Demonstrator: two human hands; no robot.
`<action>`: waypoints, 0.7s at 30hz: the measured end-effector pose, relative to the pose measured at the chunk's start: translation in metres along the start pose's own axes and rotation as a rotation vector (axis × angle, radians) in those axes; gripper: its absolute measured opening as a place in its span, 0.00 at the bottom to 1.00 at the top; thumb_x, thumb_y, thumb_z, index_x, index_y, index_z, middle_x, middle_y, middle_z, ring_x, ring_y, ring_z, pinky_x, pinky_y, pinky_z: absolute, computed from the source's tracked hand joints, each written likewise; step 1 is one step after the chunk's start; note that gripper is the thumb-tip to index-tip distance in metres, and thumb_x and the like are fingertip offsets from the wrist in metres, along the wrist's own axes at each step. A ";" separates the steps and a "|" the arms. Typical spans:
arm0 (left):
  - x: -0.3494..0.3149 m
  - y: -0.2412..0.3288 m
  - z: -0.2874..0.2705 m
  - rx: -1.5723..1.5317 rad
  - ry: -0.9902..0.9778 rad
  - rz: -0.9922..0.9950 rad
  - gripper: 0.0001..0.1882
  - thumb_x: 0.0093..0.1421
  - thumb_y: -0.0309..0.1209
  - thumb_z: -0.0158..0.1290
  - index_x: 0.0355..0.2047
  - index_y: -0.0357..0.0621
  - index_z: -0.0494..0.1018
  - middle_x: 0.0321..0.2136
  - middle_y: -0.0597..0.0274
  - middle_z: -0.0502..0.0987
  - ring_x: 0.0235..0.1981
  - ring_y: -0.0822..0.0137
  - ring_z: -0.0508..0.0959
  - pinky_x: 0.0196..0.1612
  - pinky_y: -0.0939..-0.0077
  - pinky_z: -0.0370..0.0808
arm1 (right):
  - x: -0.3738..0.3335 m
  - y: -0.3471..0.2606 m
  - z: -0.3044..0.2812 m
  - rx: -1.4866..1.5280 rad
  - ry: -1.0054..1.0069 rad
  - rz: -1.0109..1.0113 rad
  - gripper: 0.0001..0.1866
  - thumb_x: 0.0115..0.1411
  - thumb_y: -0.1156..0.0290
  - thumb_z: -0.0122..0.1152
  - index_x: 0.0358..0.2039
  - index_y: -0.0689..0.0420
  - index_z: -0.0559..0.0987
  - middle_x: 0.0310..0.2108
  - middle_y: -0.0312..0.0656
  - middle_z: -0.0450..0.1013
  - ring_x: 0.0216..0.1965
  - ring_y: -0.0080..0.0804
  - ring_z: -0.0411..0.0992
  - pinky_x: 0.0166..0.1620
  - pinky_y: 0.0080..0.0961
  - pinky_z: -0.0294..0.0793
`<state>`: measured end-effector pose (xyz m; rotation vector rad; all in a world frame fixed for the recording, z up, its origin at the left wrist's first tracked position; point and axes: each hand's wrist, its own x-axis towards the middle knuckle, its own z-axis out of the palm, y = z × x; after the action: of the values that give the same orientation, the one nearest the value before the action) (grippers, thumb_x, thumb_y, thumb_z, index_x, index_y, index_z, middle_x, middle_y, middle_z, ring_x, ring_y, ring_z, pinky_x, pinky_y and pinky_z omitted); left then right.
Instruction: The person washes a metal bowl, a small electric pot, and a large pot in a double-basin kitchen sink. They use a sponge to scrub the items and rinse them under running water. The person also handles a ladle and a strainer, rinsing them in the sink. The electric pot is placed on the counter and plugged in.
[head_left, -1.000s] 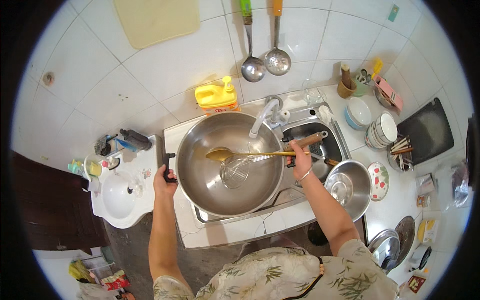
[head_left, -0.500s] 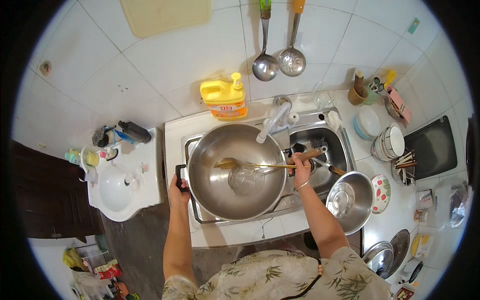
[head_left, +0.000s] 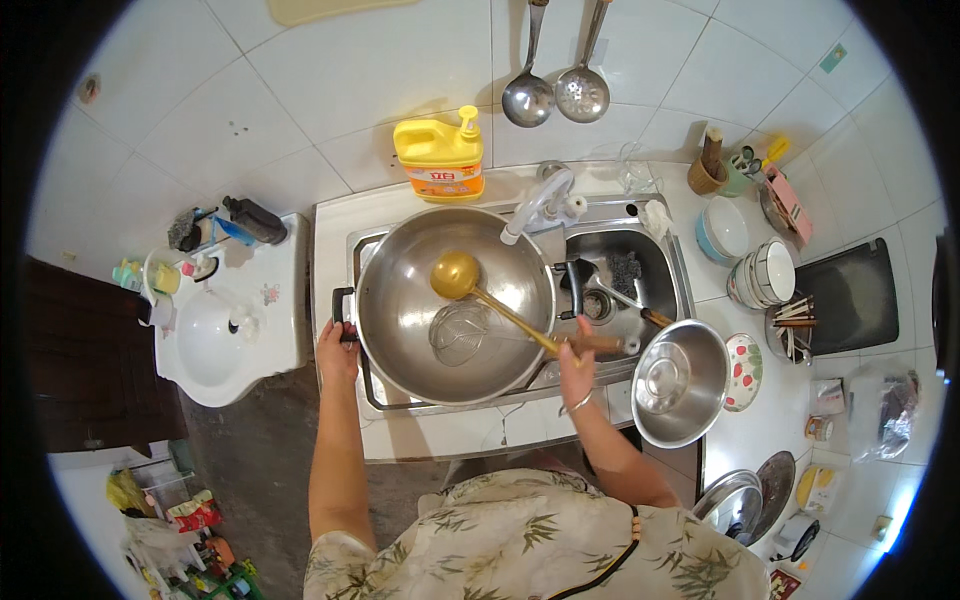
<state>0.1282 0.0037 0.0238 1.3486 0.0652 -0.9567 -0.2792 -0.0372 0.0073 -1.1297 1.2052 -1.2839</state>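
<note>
A large steel pan (head_left: 400, 360) with black handles sits across the left part of the sink. My left hand (head_left: 338, 352) is closed on its left handle (head_left: 341, 305). My right hand (head_left: 576, 368), at the pan's lower right rim, is closed round the handles of a golden ladle (head_left: 456, 276) and, it appears, a wire strainer (head_left: 460, 335) with a wooden handle (head_left: 597, 343). The ladle's head is over the middle of the pan, and the strainer's wire head lies below it. My fingers partly hide where the two handles cross.
A white faucet (head_left: 535, 207) reaches over the pan's rim. Behind stands a yellow detergent jug (head_left: 440, 155). In the right sink basin (head_left: 640, 240) lies a wooden-handled tool (head_left: 655, 317). A steel bowl (head_left: 680, 383) rests at the right, near stacked bowls (head_left: 765, 272).
My right hand has moved left and toward me. The ladle has swung to a slant, its round head now in fuller view. My left hand stays at the pan handle; the whole view has shifted.
</note>
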 end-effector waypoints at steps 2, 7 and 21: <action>-0.003 -0.002 -0.005 0.030 -0.012 0.021 0.22 0.60 0.27 0.45 0.56 0.46 0.58 0.32 0.63 0.72 0.32 0.68 0.72 0.39 0.68 0.69 | -0.030 0.002 -0.001 -0.028 -0.072 0.003 0.40 0.50 0.67 0.60 0.60 0.61 0.52 0.60 0.50 0.48 0.64 0.41 0.44 0.63 0.35 0.44; -0.011 -0.011 -0.015 0.042 0.013 0.047 0.23 0.60 0.27 0.45 0.57 0.47 0.58 0.37 0.62 0.71 0.38 0.67 0.72 0.41 0.69 0.67 | -0.076 -0.011 -0.003 -0.351 -0.341 -0.142 0.50 0.43 0.55 0.67 0.62 0.57 0.51 0.61 0.50 0.49 0.64 0.42 0.43 0.62 0.38 0.47; -0.035 -0.011 -0.019 0.046 0.030 0.100 0.25 0.59 0.28 0.47 0.57 0.46 0.58 0.43 0.60 0.70 0.42 0.66 0.70 0.43 0.71 0.67 | -0.039 -0.079 -0.059 -0.496 -0.270 -0.045 0.14 0.59 0.79 0.46 0.46 0.61 0.72 0.39 0.47 0.73 0.37 0.33 0.73 0.42 0.25 0.72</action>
<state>0.1079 0.0397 0.0287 1.3959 -0.0023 -0.8585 -0.3410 0.0059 0.0824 -1.6359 1.3316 -0.8441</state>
